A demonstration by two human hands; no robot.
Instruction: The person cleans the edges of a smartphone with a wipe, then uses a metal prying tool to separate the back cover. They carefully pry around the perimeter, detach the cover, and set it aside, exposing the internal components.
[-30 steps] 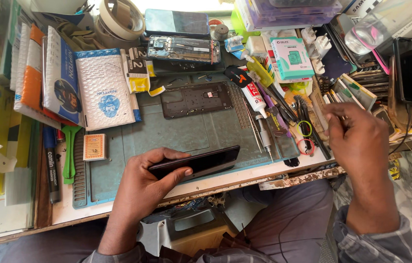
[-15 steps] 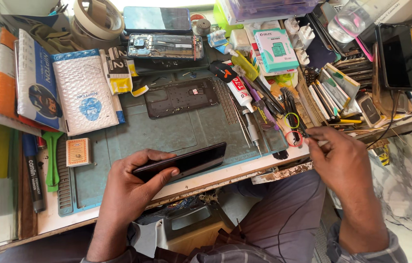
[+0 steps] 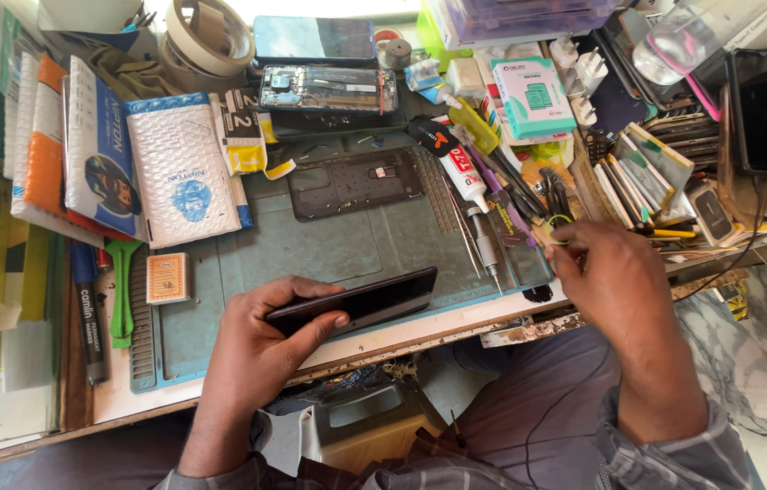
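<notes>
Right hand (image 3: pixel 615 272) moved into tool clutter (image 3: pixel 515 195); glue tube (image 3: pixel 456 163) adjacent.

At twelve o'clock lies an opened phone (image 3: pixel 329 88); below it a dark back cover (image 3: pixel 354 181) rests on the grey-green mat (image 3: pixel 329 249); at nine o'clock, a white padded envelope (image 3: pixel 181 172).

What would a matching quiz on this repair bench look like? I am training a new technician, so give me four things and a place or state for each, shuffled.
Things:
1. dark phone
2. phone frame
3. small orange box
4. right hand

Places or states:
A. lying flat at the far middle of the green mat
B. held on edge in the left hand
C. at the tools by the mat's right edge
D. at the mat's left edge, beside the green tool

Pairs: 1-B, 2-A, 3-D, 4-C
</notes>
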